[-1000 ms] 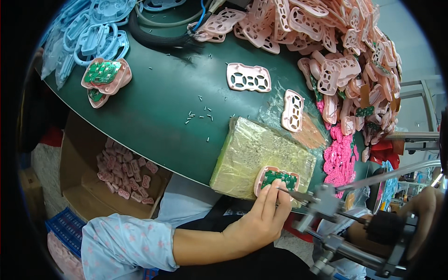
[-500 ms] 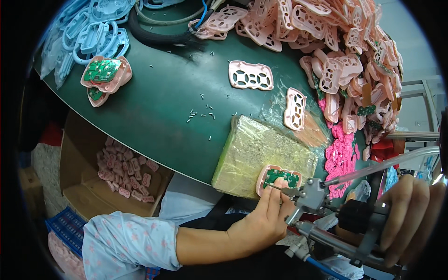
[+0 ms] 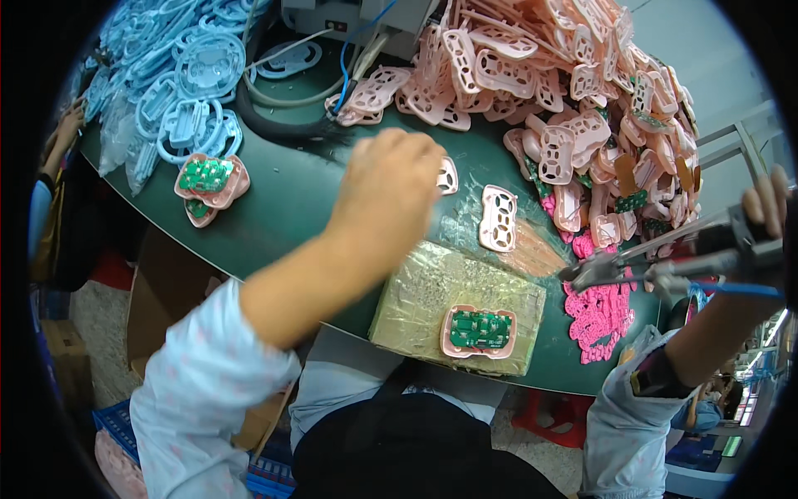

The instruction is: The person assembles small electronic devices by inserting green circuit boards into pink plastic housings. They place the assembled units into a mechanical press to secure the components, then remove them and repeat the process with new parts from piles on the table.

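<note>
Two pale-blue sleeves point(image 3: 208, 399) reach forward, wide apart. Beyond the left one sits a cardboard box point(image 3: 162, 283), its contents not clear. At the near edge of the green table point(image 3: 274, 187), on a yellow wrapped block point(image 3: 403, 308), a pink shell point(image 3: 446, 337) holds a circuit board point(image 3: 480, 329). The right hand point(image 3: 771, 202), off to the side, grips a metal tool point(image 3: 706, 263); the left hand point(image 3: 389, 195) arches over the table, fingers curled, too blurred to tell whether they hold anything.

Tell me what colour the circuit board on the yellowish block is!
The rectangular circuit board is green; head view.
</note>
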The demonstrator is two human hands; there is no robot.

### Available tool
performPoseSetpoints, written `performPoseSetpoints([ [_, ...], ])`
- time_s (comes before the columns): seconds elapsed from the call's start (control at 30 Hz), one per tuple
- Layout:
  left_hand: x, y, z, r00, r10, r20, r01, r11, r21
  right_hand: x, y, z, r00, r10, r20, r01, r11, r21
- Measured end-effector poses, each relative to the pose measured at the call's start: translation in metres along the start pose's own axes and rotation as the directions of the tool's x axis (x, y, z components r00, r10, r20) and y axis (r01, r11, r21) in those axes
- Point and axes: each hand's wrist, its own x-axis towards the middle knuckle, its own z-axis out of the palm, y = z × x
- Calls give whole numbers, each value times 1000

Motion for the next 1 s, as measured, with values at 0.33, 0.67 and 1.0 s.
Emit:
performPoseSetpoints([
  [0.33, 54, -29, 17, 690, -406, 599, 380, 908, 176, -26, 21, -41, 922, -54, -384, -134, 885, -445],
  [0.67, -11, 16, -39, 615, -320, 720, 687, -230, -689, -198, 126, -45, 893, 385, -234, -234, -48, -971],
  [1.0, -36, 66, -38, 607, -53, 793, 645, -549, -531, -200, 139, -77, 968, 111, -225, -239, 137, -961],
])
